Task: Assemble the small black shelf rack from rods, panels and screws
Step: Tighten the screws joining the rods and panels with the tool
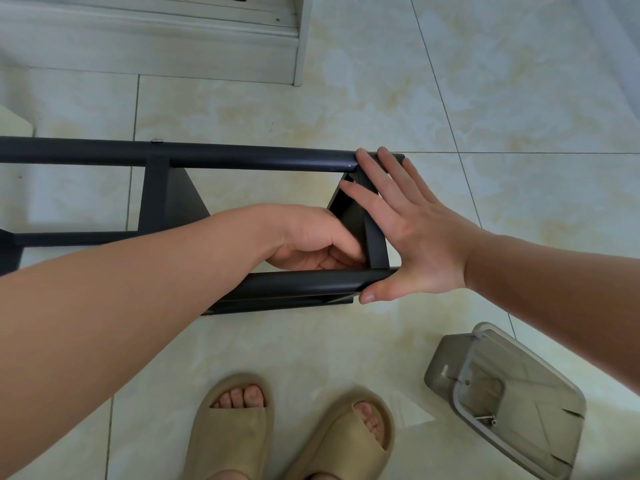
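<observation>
Two hands meet at the end panel (358,216) of the rack (156,199) lying sideways on the floor (346,109): my right hand (412,233) presses flat with straight fingers, my left hand (311,237) curls inside, whether holding anything I cannot tell; I judge it stiff and light, best gripped by its rods (242,157).

Black shelf rack (156,199) laid on its side, long rods (304,282) run level, end panel (353,216) set upright, silver screw (157,140) seated in far rod (242,160)

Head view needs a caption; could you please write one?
Right hand flat against the end of the black rack, left hand reaching inside it.
</observation>
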Demonstrator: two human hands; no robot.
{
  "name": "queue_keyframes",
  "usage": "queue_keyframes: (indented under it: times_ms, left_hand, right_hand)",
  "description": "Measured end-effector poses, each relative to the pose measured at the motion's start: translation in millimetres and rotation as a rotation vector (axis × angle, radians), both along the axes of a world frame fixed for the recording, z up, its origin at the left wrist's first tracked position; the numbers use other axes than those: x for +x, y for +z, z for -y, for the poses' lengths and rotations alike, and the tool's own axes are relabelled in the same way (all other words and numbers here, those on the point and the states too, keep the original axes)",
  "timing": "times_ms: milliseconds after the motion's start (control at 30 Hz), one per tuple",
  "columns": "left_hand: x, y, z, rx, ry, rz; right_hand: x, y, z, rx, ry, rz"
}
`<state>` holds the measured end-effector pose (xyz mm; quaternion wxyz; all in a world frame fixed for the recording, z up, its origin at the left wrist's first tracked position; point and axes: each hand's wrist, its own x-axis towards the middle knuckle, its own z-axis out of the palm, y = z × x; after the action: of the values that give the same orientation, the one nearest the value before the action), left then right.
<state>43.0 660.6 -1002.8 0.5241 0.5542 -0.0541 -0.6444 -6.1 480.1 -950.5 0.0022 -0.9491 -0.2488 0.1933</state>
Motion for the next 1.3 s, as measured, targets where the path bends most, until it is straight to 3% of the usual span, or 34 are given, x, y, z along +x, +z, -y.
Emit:
queue_keyframes:
  times_ms: [1067,1300]
  left_hand:
    - [1.7,0.1,0.5,0.031,-0.043,-0.062]
    - [-0.7,-1.7,0.9,0.011,-0.034,0.006]
  right_hand:
    - [0.0,1.6,-0.9,-0.012,-0.004,-0.011]
    - [0.0,0.9,-0.4,-0.012,-0.003,-0.004]
